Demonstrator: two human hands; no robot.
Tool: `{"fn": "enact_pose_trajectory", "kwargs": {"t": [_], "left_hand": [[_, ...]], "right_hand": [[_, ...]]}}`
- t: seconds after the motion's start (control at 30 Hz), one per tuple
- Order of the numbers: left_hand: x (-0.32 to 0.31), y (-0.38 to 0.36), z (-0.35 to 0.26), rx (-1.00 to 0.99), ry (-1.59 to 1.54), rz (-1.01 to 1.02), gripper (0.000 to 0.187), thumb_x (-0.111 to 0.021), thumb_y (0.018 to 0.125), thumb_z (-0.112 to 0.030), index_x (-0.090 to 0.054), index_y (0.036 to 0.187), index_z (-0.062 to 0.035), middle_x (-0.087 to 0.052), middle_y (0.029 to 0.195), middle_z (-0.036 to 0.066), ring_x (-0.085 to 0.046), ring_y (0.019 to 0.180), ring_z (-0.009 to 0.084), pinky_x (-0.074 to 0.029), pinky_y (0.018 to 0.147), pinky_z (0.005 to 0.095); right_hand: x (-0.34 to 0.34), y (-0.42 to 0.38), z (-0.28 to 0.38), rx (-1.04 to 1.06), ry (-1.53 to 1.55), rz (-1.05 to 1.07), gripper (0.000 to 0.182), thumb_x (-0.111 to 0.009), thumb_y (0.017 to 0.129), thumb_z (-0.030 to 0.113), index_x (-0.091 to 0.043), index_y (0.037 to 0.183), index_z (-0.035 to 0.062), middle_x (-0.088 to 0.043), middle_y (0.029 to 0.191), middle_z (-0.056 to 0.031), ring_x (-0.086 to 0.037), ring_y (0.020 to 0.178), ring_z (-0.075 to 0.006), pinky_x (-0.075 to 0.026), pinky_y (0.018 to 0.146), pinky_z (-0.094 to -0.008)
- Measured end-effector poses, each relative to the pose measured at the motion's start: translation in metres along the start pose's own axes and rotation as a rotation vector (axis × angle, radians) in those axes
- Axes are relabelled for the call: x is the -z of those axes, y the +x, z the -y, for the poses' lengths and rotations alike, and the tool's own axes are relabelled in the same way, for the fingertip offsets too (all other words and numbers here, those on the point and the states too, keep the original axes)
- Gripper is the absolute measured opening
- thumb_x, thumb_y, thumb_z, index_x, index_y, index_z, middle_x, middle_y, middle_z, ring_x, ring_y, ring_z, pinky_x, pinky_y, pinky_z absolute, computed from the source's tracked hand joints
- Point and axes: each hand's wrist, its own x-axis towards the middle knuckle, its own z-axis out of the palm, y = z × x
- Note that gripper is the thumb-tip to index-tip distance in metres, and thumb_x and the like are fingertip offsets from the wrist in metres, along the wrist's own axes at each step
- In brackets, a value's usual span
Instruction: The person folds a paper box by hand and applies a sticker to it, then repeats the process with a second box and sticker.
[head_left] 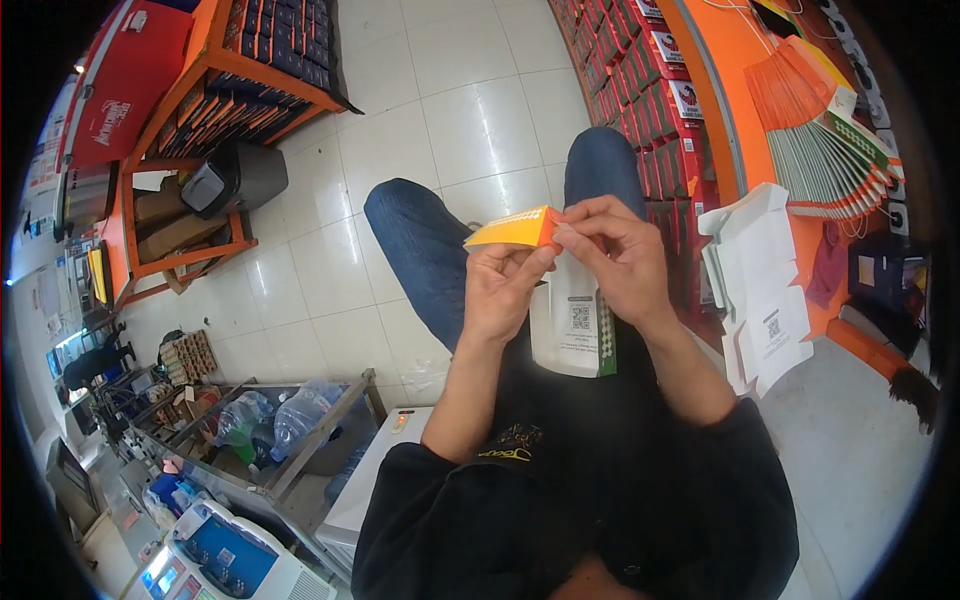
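Note:
My left hand (pixel 500 290) pinches the lower side of a yellow and orange paper piece with a white pattern (pixel 515 228). With thumb and fingertips closed, my right hand (pixel 622 255) grips the orange end of the same piece. Just below my hands, over my lap, is a white printed carton (pixel 565 330) with a QR code and a green patterned edge. Whether it joins the yellow piece is hidden behind my fingers.
At my right, an unfolded white carton (pixel 765 290) lies by an orange table (pixel 735 110) bearing fanned stacks of flat cartons (pixel 835 160). Red boxes (pixel 670 110) are stacked beneath. To the left are an orange shelf (pixel 215 60), a black bin (pixel 245 180) and a metal-framed cart with plastic bottles (pixel 300 415).

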Motion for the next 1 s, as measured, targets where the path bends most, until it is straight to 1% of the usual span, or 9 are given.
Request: {"fn": "enact_pose_trajectory", "kwargs": {"t": [0.17,0.27,0.33,0.43,0.47,0.53,0.73,0.83,1.0], "left_hand": [[-0.002,0.0,0.009,-0.01,0.052,-0.059,0.019,-0.07,0.089,0.0,-0.067,0.107,0.0045,-0.071,0.101,0.013,-0.068,0.087,0.0151,-0.055,0.082,0.0278],[-0.008,0.002,0.014,-0.054,0.057,-0.091,0.018,-0.07,0.088,0.001,-0.066,0.106,0.0055,-0.071,0.1,0.014,-0.069,0.086,0.0167,-0.057,0.081,0.0289],[-0.011,0.001,0.014,-0.093,0.06,-0.111,0.019,-0.07,0.088,0.002,-0.066,0.105,0.0061,-0.071,0.1,0.015,-0.07,0.086,0.0174,-0.058,0.081,0.0295],[-0.011,0.001,0.017,-0.102,0.12,-0.132,0.017,-0.07,0.087,0.005,-0.066,0.103,0.0074,-0.072,0.097,0.016,-0.07,0.085,0.0186,-0.059,0.08,0.0305],[-0.006,0.003,0.022,-0.139,0.148,-0.129,0.015,-0.069,0.087,0.005,-0.066,0.102,0.0076,-0.072,0.095,0.016,-0.07,0.083,0.0183,-0.059,0.079,0.03],[-0.005,0.008,0.023,-0.178,0.176,-0.123,0.014,-0.069,0.087,0.005,-0.066,0.101,0.0077,-0.072,0.092,0.016,-0.07,0.081,0.0181,-0.059,0.077,0.0296],[-0.006,0.015,0.021,-0.233,0.261,-0.068,0.013,-0.069,0.088,0.004,-0.066,0.1,0.0077,-0.072,0.089,0.014,-0.07,0.079,0.0163,-0.056,0.075,0.0274],[-0.012,0.018,0.023,-0.284,0.297,-0.039,0.017,-0.066,0.09,0.003,-0.063,0.107,0.0074,-0.071,0.095,0.013,-0.069,0.084,0.0159,-0.055,0.078,0.027],[-0.014,0.019,0.029,-0.296,0.171,-0.012,0.027,-0.061,0.093,0.006,-0.055,0.119,0.0067,-0.069,0.103,0.012,-0.067,0.092,0.0167,-0.053,0.083,0.0284]], "right_hand": [[0.004,0.0,0.004,-0.065,0.037,0.027,0.012,-0.073,0.086,0.007,-0.073,0.094,-0.0024,-0.063,0.098,-0.0085,-0.063,0.091,-0.0128,-0.051,0.08,-0.0251],[0.004,0.001,0.004,-0.001,-0.103,-0.025,0.012,-0.073,0.085,0.006,-0.073,0.094,-0.0016,-0.062,0.094,-0.0086,-0.064,0.087,-0.0146,-0.051,0.077,-0.026],[0.008,0.002,0.004,0.193,-0.452,-0.024,0.013,-0.073,0.084,0.006,-0.073,0.095,-0.0008,-0.062,0.094,-0.0094,-0.064,0.084,-0.0172,-0.051,0.073,-0.027],[0.01,0.0,0.005,0.268,-0.579,-0.054,0.013,-0.073,0.083,0.005,-0.073,0.095,0.0006,-0.061,0.093,-0.0093,-0.063,0.082,-0.0198,-0.051,0.073,-0.0281],[0.009,-0.002,0.006,0.266,-0.578,-0.052,0.013,-0.073,0.083,0.005,-0.073,0.095,0.0006,-0.061,0.093,-0.0093,-0.063,0.082,-0.0198,-0.051,0.073,-0.0281],[0.008,-0.002,0.01,0.133,-0.352,-0.024,0.012,-0.072,0.084,0.006,-0.074,0.095,0.0009,-0.062,0.095,-0.0082,-0.063,0.083,-0.0184,-0.05,0.075,-0.0281],[0.02,0.0,0.006,0.068,-0.187,-0.001,0.011,-0.072,0.085,0.006,-0.073,0.094,-0.0004,-0.067,0.094,-0.0083,-0.063,0.084,-0.0153,-0.05,0.075,-0.028],[0.015,0.001,0.007,0.049,-0.198,-0.047,0.011,-0.072,0.084,0.005,-0.072,0.093,-0.0009,-0.068,0.091,-0.0097,-0.064,0.084,-0.017,-0.049,0.075,-0.0283],[0.002,0.0,0.007,0.117,-0.261,-0.083,0.011,-0.073,0.082,0.005,-0.07,0.09,-0.0009,-0.067,0.09,-0.0113,-0.065,0.083,-0.0206,-0.05,0.073,-0.0299]]}}
